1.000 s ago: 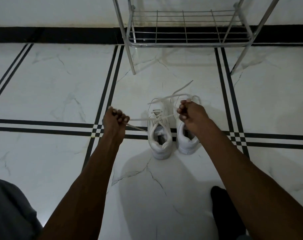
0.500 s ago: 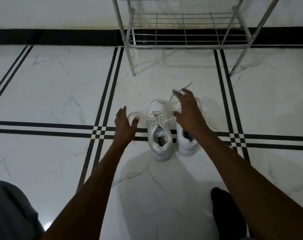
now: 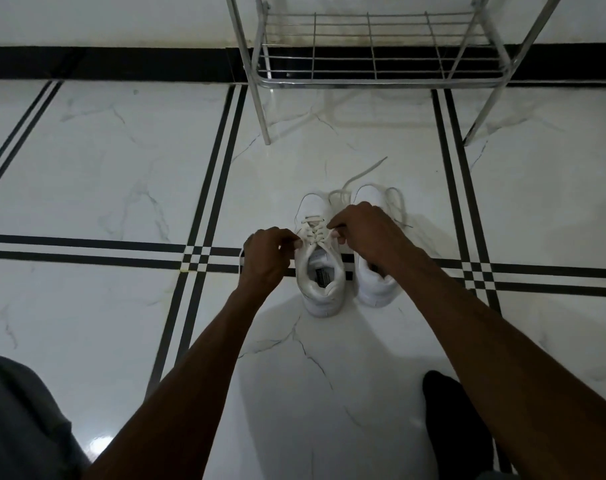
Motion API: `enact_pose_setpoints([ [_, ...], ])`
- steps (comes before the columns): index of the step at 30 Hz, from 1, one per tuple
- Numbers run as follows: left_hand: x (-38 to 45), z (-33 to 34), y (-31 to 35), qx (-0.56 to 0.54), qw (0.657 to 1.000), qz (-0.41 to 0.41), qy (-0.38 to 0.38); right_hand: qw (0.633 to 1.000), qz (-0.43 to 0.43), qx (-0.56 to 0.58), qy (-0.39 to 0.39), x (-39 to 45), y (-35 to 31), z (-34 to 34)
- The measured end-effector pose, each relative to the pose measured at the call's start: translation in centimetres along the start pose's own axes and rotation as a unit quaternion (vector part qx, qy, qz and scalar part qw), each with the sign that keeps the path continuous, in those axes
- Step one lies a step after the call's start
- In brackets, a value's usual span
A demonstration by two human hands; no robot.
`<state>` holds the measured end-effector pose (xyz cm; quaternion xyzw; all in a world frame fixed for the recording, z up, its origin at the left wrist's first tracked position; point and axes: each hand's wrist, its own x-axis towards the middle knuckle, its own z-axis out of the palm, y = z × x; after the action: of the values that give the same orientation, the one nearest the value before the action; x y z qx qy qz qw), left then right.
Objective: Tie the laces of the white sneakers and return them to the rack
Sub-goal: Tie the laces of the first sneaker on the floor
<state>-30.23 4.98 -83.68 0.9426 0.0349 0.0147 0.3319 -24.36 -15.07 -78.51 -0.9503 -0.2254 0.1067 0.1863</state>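
Two white sneakers stand side by side on the floor, toes pointing away from me. My left hand (image 3: 267, 254) pinches a lace at the left side of the left sneaker (image 3: 320, 289). My right hand (image 3: 367, 233) pinches the lace on the other side, above the shoe's tongue, and covers part of the right sneaker (image 3: 377, 289). The right sneaker's loose laces (image 3: 363, 176) trail over the floor past its toe. The metal shoe rack (image 3: 374, 81) stands beyond the shoes against the wall, its bottom wire shelf bare.
The floor (image 3: 121, 168) is glossy white marble tile with black double stripes. Rack legs (image 3: 263, 116) stand just beyond the shoes. My dark-socked foot (image 3: 450, 417) rests at the lower right, and grey cloth on my knee (image 3: 21, 420) fills the lower left corner.
My hands pulled the left sneaker's laces taut sideways, let them go with fingers spread, and have now closed in on the laces over the shoe's tongue.
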Motion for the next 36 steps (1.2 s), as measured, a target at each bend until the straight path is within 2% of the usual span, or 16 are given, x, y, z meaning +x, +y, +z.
enact_pose_setpoints([
  [3,-0.8,-0.2,0.7,-0.07,0.996,-0.047,-0.01,0.999,-0.02,0.026,-0.01,0.7,-0.8,0.0],
  [6,-1.2,0.3,0.9,-0.158,0.977,-0.142,-0.018,0.997,0.052,0.048,-0.02,1.1,-0.9,1.1],
  [9,-1.3,0.9,1.5,-0.218,0.954,-0.205,-0.017,0.994,0.104,0.0,-0.013,0.8,-0.2,2.7],
  [15,-1.3,1.8,1.7,-0.332,0.901,-0.279,0.018,0.992,0.082,-0.09,0.011,-1.1,-1.5,3.4],
  [21,-1.4,1.8,1.8,-0.325,0.904,-0.272,0.051,0.986,0.078,-0.147,0.004,-1.5,-1.6,3.3],
  [30,-1.6,1.7,1.3,-0.364,0.88,-0.299,0.053,0.984,0.085,-0.157,0.001,-2.0,-1.9,3.5],
  [32,-1.7,1.5,1.1,-0.351,0.892,-0.281,0.045,0.987,0.088,-0.136,0.002,-1.5,-1.7,3.4],
  [36,-1.8,0.3,0.2,-0.263,0.944,-0.195,0.023,0.997,0.078,-0.025,0.012,-0.8,-0.2,3.7],
])
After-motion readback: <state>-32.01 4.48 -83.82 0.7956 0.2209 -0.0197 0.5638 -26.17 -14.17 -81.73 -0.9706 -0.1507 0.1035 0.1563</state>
